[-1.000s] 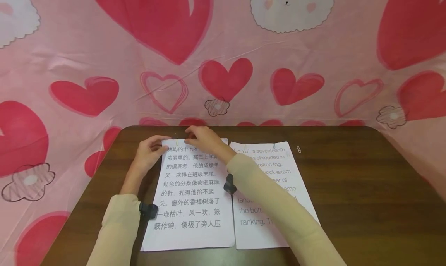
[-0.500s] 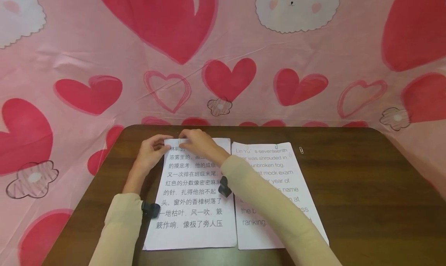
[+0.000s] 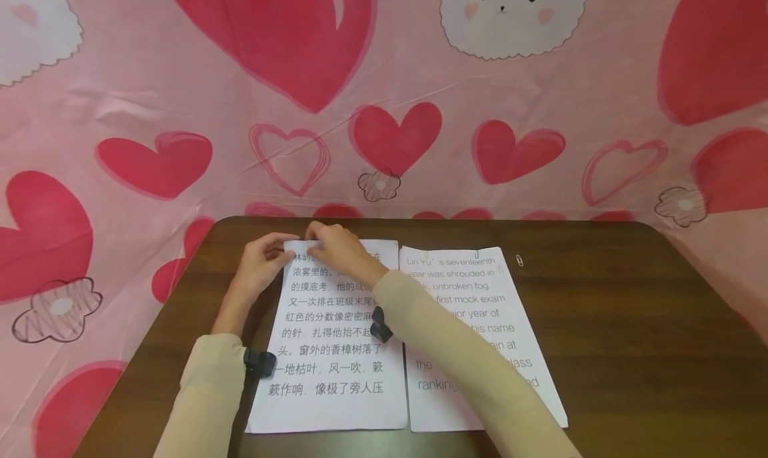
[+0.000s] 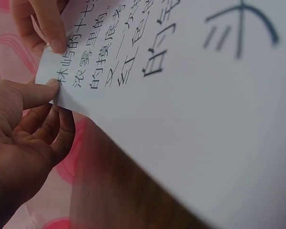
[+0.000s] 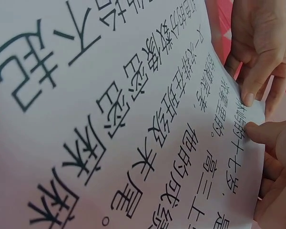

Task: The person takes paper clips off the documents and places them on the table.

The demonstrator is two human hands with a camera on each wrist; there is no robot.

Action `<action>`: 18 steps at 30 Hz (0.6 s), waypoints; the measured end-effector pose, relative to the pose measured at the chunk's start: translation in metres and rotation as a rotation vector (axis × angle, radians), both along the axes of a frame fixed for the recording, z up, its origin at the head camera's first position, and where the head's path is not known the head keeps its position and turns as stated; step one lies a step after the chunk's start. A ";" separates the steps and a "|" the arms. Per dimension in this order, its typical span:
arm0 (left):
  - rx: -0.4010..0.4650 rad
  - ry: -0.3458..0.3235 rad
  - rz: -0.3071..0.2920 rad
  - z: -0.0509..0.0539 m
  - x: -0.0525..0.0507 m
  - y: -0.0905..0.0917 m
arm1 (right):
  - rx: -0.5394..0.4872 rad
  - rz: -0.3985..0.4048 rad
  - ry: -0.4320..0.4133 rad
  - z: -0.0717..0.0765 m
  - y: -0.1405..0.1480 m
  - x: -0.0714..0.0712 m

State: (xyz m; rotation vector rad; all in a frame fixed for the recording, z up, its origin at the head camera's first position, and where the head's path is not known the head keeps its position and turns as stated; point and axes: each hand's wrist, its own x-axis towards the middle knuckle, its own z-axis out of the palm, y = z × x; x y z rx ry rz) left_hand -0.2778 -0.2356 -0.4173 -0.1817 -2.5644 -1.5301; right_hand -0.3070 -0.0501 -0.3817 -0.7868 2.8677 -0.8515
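Note:
A stack of white paper with large Chinese print (image 3: 327, 415) lies on the brown table. My left hand (image 3: 257, 266) pinches its upper left corner, thumb on the front and fingers behind, as the left wrist view shows. Beside it, my right hand (image 3: 341, 250) pinches the top edge at a small pale paper clip (image 4: 47, 46), which its thumb and fingers mostly hide. In the right wrist view both thumbs press on the printed face, close together, and the top of the paper is lifted in the hands.
To the right lies a second white sheet with English print (image 3: 444, 411), partly under my right forearm. A paper clip (image 3: 477, 253) sits on its top edge. Another loose clip (image 3: 520, 261) lies on the table (image 3: 630, 338). A pink heart-patterned cloth (image 3: 516, 85) hangs behind.
My right hand has moved left along the top edge and closed over the paper clip there. The left hand keeps its hold on the corner. The view has shifted slightly.

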 end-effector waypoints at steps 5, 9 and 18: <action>-0.025 -0.016 0.009 0.001 0.000 0.000 | -0.012 -0.008 0.004 -0.002 -0.001 0.001; -0.029 -0.027 0.010 0.000 0.000 0.001 | -0.003 -0.004 0.014 -0.003 -0.001 0.002; -0.027 -0.013 0.013 -0.001 -0.002 0.002 | -0.022 0.005 0.035 -0.002 0.001 0.001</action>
